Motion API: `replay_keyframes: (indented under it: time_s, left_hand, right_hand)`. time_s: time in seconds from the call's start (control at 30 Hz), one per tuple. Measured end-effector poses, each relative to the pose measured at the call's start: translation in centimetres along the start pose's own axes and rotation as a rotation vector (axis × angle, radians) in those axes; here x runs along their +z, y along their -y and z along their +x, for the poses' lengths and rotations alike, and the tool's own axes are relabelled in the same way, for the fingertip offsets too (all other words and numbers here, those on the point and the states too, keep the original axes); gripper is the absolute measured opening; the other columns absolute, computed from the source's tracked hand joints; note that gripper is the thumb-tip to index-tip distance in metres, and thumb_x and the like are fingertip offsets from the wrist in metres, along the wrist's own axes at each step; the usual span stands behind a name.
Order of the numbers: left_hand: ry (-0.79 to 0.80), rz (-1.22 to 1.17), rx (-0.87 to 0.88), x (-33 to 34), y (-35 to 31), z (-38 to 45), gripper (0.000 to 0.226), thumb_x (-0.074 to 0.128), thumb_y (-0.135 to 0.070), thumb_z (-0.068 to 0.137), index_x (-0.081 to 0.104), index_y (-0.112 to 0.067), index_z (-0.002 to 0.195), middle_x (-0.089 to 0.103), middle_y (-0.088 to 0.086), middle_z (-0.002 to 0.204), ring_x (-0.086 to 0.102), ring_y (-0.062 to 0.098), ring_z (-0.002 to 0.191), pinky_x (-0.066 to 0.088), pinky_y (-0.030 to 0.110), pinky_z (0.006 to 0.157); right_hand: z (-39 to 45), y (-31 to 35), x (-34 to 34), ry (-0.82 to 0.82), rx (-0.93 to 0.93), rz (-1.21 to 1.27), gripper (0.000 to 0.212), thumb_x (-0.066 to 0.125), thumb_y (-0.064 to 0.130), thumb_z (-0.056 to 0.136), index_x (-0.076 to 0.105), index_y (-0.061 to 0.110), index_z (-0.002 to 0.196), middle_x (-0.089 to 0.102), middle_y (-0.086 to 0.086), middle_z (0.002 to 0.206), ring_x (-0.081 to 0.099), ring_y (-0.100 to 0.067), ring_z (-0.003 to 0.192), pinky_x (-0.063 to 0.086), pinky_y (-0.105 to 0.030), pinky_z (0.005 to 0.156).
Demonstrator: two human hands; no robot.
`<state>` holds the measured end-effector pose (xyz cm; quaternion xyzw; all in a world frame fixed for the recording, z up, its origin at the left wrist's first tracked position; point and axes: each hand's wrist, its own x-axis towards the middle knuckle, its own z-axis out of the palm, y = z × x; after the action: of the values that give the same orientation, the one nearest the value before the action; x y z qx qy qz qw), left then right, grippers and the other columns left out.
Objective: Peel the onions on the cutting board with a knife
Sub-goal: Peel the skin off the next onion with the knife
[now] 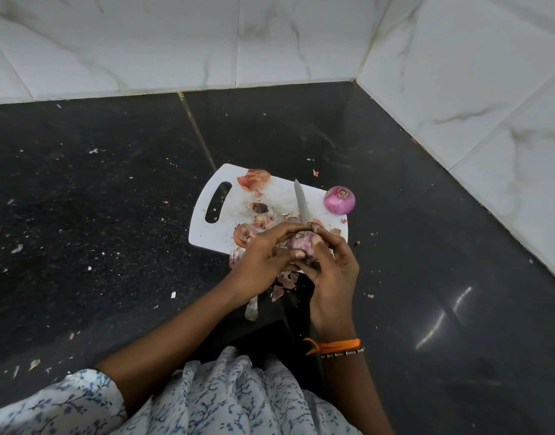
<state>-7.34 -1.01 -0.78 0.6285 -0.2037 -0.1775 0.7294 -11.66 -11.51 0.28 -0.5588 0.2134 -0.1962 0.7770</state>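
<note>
My left hand grips a partly peeled purple onion over the near edge of the white cutting board. My right hand closes in from the right, its thumb on the onion. The knife blade sticks out from between my hands and points away over the board. Its handle is hidden under my right fingers. A second, peeled purple onion sits at the board's right edge.
Onion skins lie on the board and more peel has dropped below my hands. The dark stone surface is dotted with scraps. White tiled walls form a corner behind and to the right.
</note>
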Motion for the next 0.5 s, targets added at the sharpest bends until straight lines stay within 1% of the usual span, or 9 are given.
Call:
replay_keyframes:
  time_s: [0.1,0.17,0.23,0.33,0.43,0.5]
  left_hand:
    - [0.003,0.068,0.019,-0.03,0.21,-0.08,0.040,0.054,0.005,0.089,0.055,-0.017,0.123,0.060,0.004,0.124,0.063,0.017,0.108,0.055,0.038,0.087]
    - [0.018,0.130,0.029,0.07,0.43,-0.01,0.040,0.055,0.004,0.089,0.055,-0.014,0.125,0.061,0.005,0.124,0.060,0.016,0.114,0.053,0.038,0.091]
    - [0.023,0.167,0.024,0.22,0.73,0.01,0.040,0.056,0.003,0.089,0.055,-0.013,0.126,0.060,0.005,0.126,0.056,0.016,0.119,0.051,0.039,0.095]
    - [0.029,0.136,-0.004,0.27,0.87,0.05,0.041,0.056,0.002,0.089,0.055,-0.022,0.122,0.058,0.005,0.129,0.052,0.017,0.124,0.050,0.035,0.096]
    - [0.025,0.094,-0.032,0.31,0.57,0.13,0.042,0.056,0.000,0.089,0.055,-0.032,0.116,0.059,0.000,0.128,0.053,0.013,0.122,0.050,0.036,0.096]
    - [0.014,0.098,-0.035,0.35,0.48,0.11,0.042,0.056,0.001,0.089,0.056,-0.032,0.116,0.059,-0.001,0.128,0.057,0.016,0.117,0.053,0.038,0.092]
  right_hand:
    - [0.21,0.06,0.09,-0.064,-0.003,-0.029,0.007,0.061,0.006,0.089,0.066,0.008,0.085,0.070,0.002,0.079,0.069,-0.015,0.075,0.056,-0.029,0.057]
    - [0.39,0.03,0.12,-0.122,0.034,-0.024,0.014,0.061,0.010,0.090,0.062,0.007,0.076,0.068,0.002,0.068,0.068,-0.014,0.066,0.056,-0.029,0.054]
    - [0.52,0.02,0.07,-0.151,0.075,-0.011,0.021,0.060,0.015,0.092,0.059,0.006,0.073,0.067,-0.003,0.067,0.067,-0.015,0.063,0.056,-0.030,0.053]
    - [0.50,-0.12,-0.20,-0.149,0.109,-0.018,0.027,0.055,0.024,0.095,0.064,0.003,0.081,0.069,-0.009,0.077,0.069,-0.017,0.069,0.055,-0.029,0.054]
    - [0.36,-0.20,-0.59,-0.128,0.129,0.011,0.030,0.045,0.025,0.100,0.067,0.004,0.098,0.072,-0.008,0.089,0.071,-0.017,0.080,0.058,-0.030,0.060]
    - [0.20,-0.15,-0.49,-0.093,0.129,-0.020,0.028,0.048,0.027,0.098,0.065,0.004,0.099,0.070,-0.007,0.090,0.070,-0.015,0.081,0.058,-0.031,0.064]
